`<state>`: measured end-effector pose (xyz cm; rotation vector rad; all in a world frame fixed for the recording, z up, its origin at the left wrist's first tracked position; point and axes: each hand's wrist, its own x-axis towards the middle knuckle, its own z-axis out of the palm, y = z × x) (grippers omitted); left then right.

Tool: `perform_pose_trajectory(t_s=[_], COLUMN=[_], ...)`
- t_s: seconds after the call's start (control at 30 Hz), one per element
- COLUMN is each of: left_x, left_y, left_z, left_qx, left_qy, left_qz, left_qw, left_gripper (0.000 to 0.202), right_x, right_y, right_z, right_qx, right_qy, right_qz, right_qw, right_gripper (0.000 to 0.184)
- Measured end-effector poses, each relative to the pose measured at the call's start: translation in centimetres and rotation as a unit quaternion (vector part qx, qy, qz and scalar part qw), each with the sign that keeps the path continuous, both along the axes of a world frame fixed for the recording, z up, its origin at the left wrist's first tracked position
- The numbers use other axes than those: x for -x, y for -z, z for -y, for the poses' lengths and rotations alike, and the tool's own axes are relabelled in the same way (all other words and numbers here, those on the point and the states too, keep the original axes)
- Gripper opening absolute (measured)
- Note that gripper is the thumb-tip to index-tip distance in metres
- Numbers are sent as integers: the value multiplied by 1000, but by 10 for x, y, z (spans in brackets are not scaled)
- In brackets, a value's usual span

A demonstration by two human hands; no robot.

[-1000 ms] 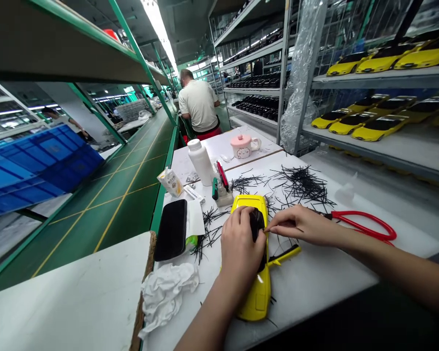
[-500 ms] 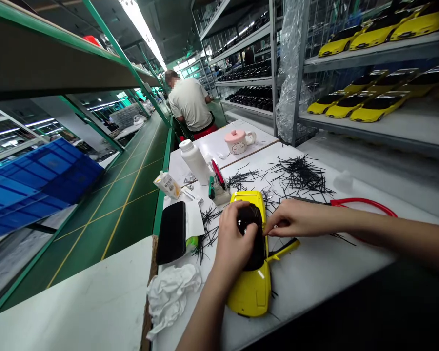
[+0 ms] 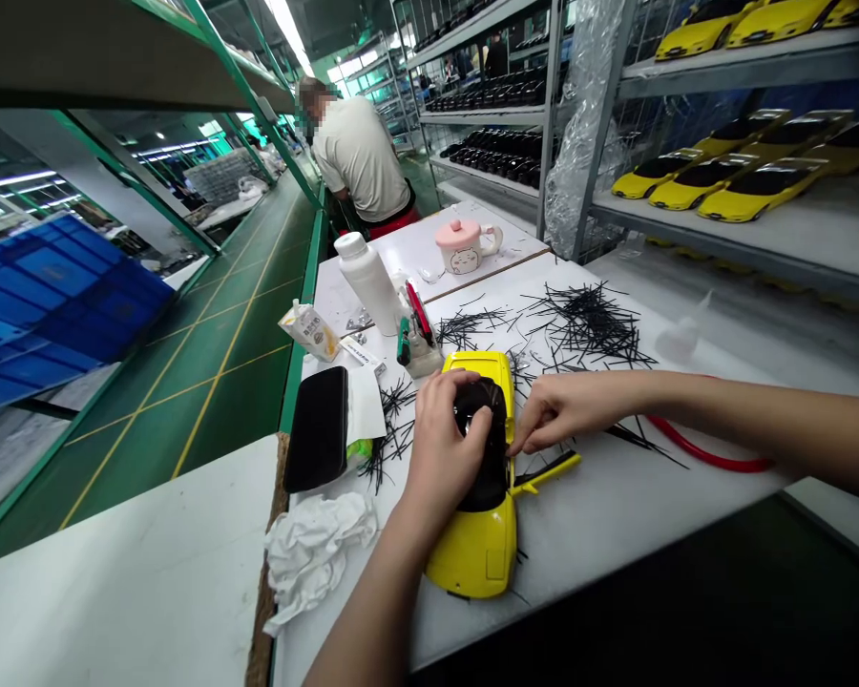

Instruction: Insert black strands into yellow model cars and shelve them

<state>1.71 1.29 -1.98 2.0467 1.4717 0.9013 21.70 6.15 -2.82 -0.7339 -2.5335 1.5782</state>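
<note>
A yellow toy car (image 3: 481, 534) with a black roof lies lengthwise on the white table (image 3: 616, 515), one door swung open on its right side. My left hand (image 3: 440, 448) is curled over the black roof and holds the car down. My right hand (image 3: 562, 410) reaches in from the right, fingers pinched together at the car's right edge by the roof; what they pinch is too small to make out. Thin black strips (image 3: 579, 324) lie scattered beyond the car.
Behind the car stand a white bottle (image 3: 365, 281), a pink lidded mug (image 3: 462, 246) and small tools. A black phone (image 3: 319, 441) and crumpled white cloth (image 3: 315, 558) lie left. A red cable (image 3: 701, 448) runs under my right arm. Shelves hold yellow cars (image 3: 730, 181). A person (image 3: 358, 157) works ahead.
My view has dipped and shifted, so everything sits higher and further left. Both hands stay on the car; the right fingers have slid slightly back along its right edge.
</note>
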Motion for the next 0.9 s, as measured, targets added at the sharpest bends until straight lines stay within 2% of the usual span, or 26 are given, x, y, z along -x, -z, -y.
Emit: perform_pose_trajectory(t_s=[0.27,0.7,0.8,0.9], left_x=[2,0,0,0], left_y=[-1,-2,-3,-5], left_z=[1,4,4,5], left_qx=[1,-5,-9,-12], left_qy=[-1,6,5,7], left_qz=[-9,-2,-3,0], left_qw=[1000,1000,1000,1000], left_gripper=[27,26,26,24], right_x=[3,9,11,11], right_y=[6,-10,-11,-9], right_z=[0,2,3,2], right_qx=[-98,-241,-241,-186], right_qy=[-19,-85,-80,-66], right_qz=[-3,26,33,21], right_qw=[995,967,967,980], right_gripper=[26,26,26,26])
